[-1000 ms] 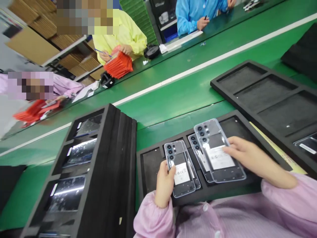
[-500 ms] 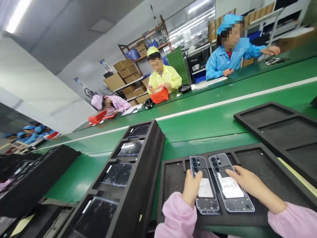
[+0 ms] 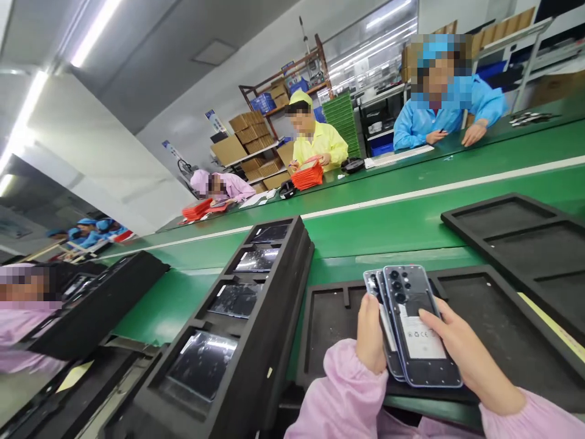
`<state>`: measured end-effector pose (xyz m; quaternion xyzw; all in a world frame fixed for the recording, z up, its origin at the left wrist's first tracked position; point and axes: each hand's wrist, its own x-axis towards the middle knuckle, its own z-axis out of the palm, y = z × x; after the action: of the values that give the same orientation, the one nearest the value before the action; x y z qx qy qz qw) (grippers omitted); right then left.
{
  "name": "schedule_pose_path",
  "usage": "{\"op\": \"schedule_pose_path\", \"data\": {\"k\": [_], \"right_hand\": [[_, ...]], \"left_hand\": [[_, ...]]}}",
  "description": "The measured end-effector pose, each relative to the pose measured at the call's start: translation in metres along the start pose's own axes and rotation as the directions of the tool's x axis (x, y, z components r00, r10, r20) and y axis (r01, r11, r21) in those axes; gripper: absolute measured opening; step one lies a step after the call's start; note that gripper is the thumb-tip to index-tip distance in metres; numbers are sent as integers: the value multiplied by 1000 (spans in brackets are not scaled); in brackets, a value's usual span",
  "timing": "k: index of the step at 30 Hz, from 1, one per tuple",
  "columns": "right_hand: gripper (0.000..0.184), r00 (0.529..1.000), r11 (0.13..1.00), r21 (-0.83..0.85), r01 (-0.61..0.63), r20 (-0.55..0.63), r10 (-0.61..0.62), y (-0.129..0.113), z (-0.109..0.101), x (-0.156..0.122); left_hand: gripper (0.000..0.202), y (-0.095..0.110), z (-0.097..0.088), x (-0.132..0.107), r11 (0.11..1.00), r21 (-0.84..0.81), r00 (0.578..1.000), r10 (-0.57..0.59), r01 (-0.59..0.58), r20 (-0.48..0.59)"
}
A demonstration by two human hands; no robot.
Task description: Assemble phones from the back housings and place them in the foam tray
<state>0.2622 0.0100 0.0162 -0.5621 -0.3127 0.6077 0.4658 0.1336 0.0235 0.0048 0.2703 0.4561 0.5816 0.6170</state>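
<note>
My left hand [image 3: 371,332] wraps round the left edge of a phone [image 3: 387,329]; at least one more phone appears stacked with it. My right hand [image 3: 461,347] grips another phone [image 3: 425,341] by its right side, thumb on its back. That phone overlaps the left one and covers most of it. Its back faces me, with camera lenses at the top and a white label in the middle. Both hands are above a black foam tray [image 3: 326,329] with shallow recesses.
On my left rises a stack of foam trays [image 3: 274,305] with dark phones lying in the top one. Another foam tray [image 3: 516,225] lies at the right. Across the green bench [image 3: 375,210], people sit working, one with orange sheets [image 3: 307,177].
My right hand has brought its phone left and up, so it now lies over the left-hand phones. Those have been raised and tilted. The view has shifted slightly.
</note>
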Motion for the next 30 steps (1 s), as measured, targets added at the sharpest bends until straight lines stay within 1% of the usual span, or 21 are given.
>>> {"op": "schedule_pose_path", "data": {"k": [1,2,3,4,6,7,8,10,12,14,16,17,19,20,21,23,26,28,30], "right_hand": [[91,1000,999,-34,20,-2,-20,3,2,0],[96,999,997,-69,36,21,-34,5,2,0],[100,997,994,-95,54,64,-48,6,0,1],[101,990,990,-113,84,118,-71,6,-4,2],[97,966,964,-159,211,187,-180,4,-16,4],[93,945,934,-194,300,196,-263,3,-24,5],[89,916,890,-234,391,192,-352,3,-31,7],[78,847,790,-307,531,199,-493,6,-44,9],[72,804,727,-343,595,254,-538,15,-52,10],[75,762,682,-342,647,307,-570,25,-56,11],[75,697,612,-334,717,341,-631,33,-56,12],[70,662,574,-329,749,347,-664,35,-55,13],[52,611,525,-314,791,371,-699,37,-53,15],[43,598,514,-305,801,379,-706,36,-53,15],[37,587,507,-297,809,383,-713,36,-53,16],[30,571,493,-288,821,393,-721,36,-54,17],[30,573,486,-305,819,410,-709,39,-58,19],[35,594,489,-337,804,425,-683,42,-62,22],[37,637,501,-396,770,436,-635,44,-66,25]], "left_hand": [[69,-3,6,-2,999,-41,999,-4,6,51],[71,-6,12,-4,999,-34,995,-3,6,96],[73,-8,16,-5,1000,18,991,11,-13,132],[73,-8,20,-6,996,73,986,38,-50,161],[73,-4,26,-7,972,164,962,125,-168,245],[76,-2,29,-6,954,189,939,168,-231,300],[82,0,31,-6,941,204,918,187,-269,351],[104,0,35,-4,939,218,896,156,-265,417],[124,-7,34,-1,940,229,895,138,-253,424],[132,-19,29,0,915,243,890,205,-322,408],[129,-31,23,1,864,246,854,317,-439,413],[124,-36,20,1,846,232,833,356,-479,423],[111,-41,17,2,834,198,802,387,-515,456],[104,-43,16,2,837,189,799,387,-514,461],[98,-43,17,2,840,191,804,382,-507,455],[92,-42,18,2,842,219,822,367,-493,436],[86,-41,18,2,842,243,830,351,-482,432],[85,-42,15,1,839,242,824,351,-488,444],[88,-42,12,0,832,250,824,359,-496,439]]}}
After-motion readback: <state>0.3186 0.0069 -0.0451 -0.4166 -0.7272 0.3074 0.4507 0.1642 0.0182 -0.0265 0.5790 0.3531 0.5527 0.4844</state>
